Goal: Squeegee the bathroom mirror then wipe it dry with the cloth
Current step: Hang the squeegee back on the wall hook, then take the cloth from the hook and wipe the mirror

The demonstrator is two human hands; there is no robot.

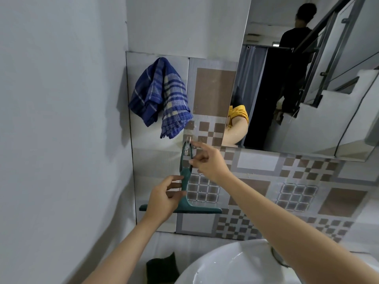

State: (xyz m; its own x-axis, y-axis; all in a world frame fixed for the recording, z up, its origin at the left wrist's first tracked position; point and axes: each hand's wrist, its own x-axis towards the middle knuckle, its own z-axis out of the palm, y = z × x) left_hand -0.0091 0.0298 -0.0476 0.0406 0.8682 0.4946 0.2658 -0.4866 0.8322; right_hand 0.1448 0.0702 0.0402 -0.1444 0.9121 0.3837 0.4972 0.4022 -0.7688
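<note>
A green squeegee [185, 181] hangs by its looped handle on a clear wall hook [187, 140], blade down against the tiled wall. My left hand [166, 198] grips the squeegee just above the blade. My right hand [208, 160] pinches the loop of the handle close to the hook, forefinger stretched toward it. A blue checked cloth [162, 95] hangs on the wall up and to the left of the hook. The mirror [307, 89] fills the upper right and reflects a yellow sleeve and a person in dark clothes by a staircase.
A white basin [235, 263] sits at the bottom right with a tap base [276, 257] at its rim. A dark object [162, 267] lies left of the basin. A plain grey wall [61, 119] closes off the left side.
</note>
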